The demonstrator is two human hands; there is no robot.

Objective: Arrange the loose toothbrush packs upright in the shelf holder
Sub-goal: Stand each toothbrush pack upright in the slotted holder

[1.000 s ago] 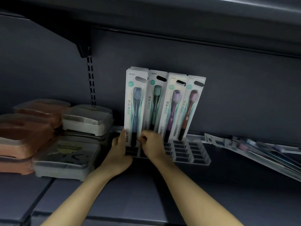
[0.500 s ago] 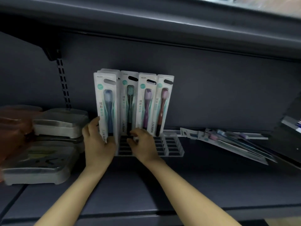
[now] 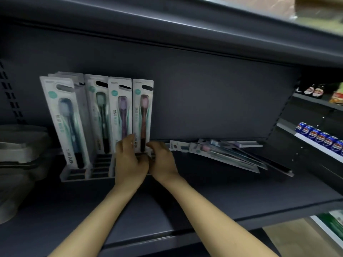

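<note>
A clear slotted holder (image 3: pixel 74 175) stands at the back of the dark shelf (image 3: pixel 167 204). Upright in it are a blue toothbrush pack (image 3: pixel 65 123), tilted left at the front, then a green pack (image 3: pixel 100 115), a purple pack (image 3: pixel 120 112) and a brown pack (image 3: pixel 143 112). My left hand (image 3: pixel 130 162) and my right hand (image 3: pixel 162 161) meet at the holder's right end. Both curl round the bottom of the brown pack, left from the front and right from its right edge. Several loose packs (image 3: pixel 222 154) lie flat in a fanned pile to the right.
Stacked lidded plastic boxes (image 3: pixel 20 145) sit at the left, close to the holder. The upper shelf (image 3: pixel 167 25) hangs low overhead. A neighbouring bay at the right holds blue cans (image 3: pixel 319 138) and bottles (image 3: pixel 313 91).
Both hands have left the blue and green packs at the holder's left end and moved right to the brown pack. The view has swung right, showing the neighbouring bay.
</note>
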